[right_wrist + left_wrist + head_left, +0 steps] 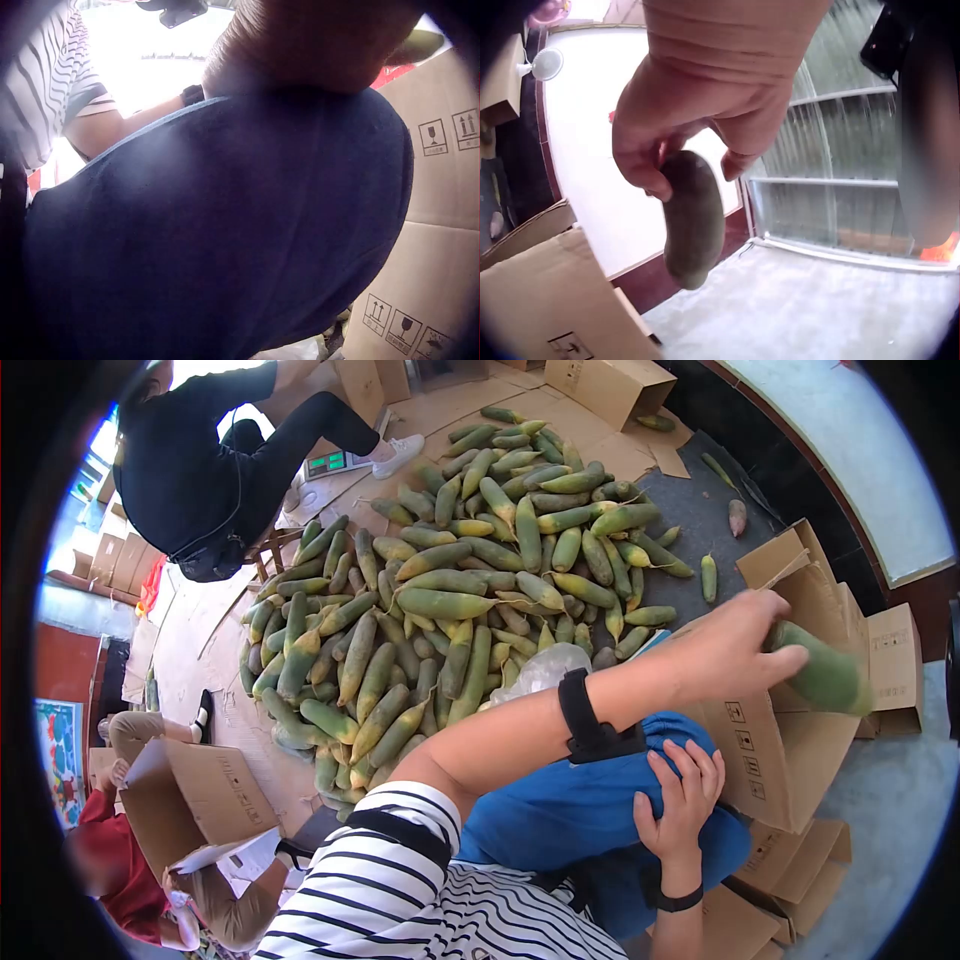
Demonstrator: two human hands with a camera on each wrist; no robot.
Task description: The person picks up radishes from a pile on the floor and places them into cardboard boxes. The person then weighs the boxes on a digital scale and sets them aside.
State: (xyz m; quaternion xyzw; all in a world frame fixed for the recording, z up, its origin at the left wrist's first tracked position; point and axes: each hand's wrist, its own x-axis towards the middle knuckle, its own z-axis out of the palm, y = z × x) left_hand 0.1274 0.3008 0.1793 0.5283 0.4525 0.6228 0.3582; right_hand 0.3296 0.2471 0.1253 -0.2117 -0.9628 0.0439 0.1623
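Observation:
A green radish (825,670) is held in my left hand (735,645), which reaches over the open cardboard box (745,735) at the right. In the left wrist view that hand (705,90) grips one end of the radish (694,225) between thumb and fingers, and the radish's other end points down. My right hand (683,795) rests on the blue trouser knee (610,780) with relaxed fingers. The right wrist view shows the back part of this hand (307,52) on top of the trousers (217,225); its fingers are hidden there.
A large pile of green radishes (440,605) covers the floor. Other cardboard boxes (893,660) stand at the right edge. A person in black (180,470) sits at upper left near a scale (328,464). A person in red (125,870) is beside an open box (225,785).

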